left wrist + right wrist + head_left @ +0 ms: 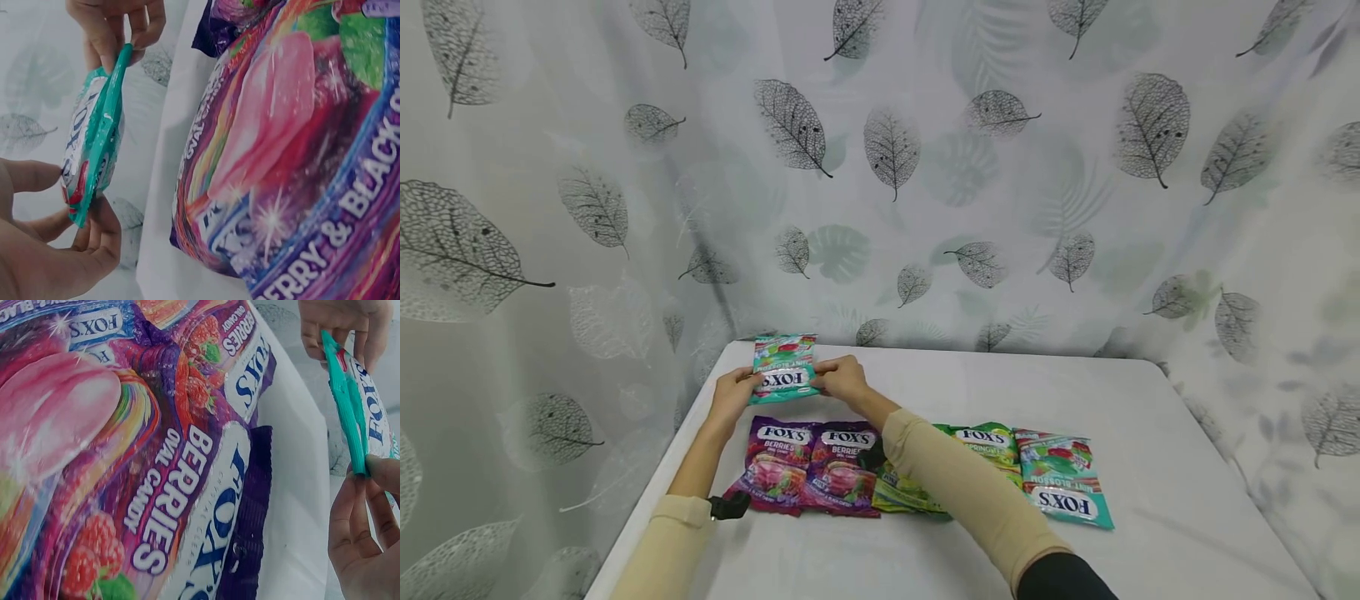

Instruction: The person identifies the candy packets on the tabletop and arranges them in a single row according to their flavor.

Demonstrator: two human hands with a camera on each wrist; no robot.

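Observation:
In the head view, a teal bag of Fox's candy (pixel 784 360) is held up near the table's far left corner, its print upside down. My left hand (pixel 728 402) pinches one side edge between thumb and fingers. On the opposite edge, my right hand (pixel 847 383) grips it the same way. The left wrist view catches the bag (pixel 97 134) edge-on, thin and slightly puffed, between both hands. Nearer to me lie two purple Berries candy bags (pixel 778 467), side by side and touching. My right forearm partly covers the green and yellow bags (pixel 992 442) beside them.
Ending the row on the right is another teal candy bag (pixel 1063 479), also upside down. All the lying bags rest on a white table (pixel 1180 500). A leaf-patterned curtain (pixel 955 208) hangs behind the table and along its sides.

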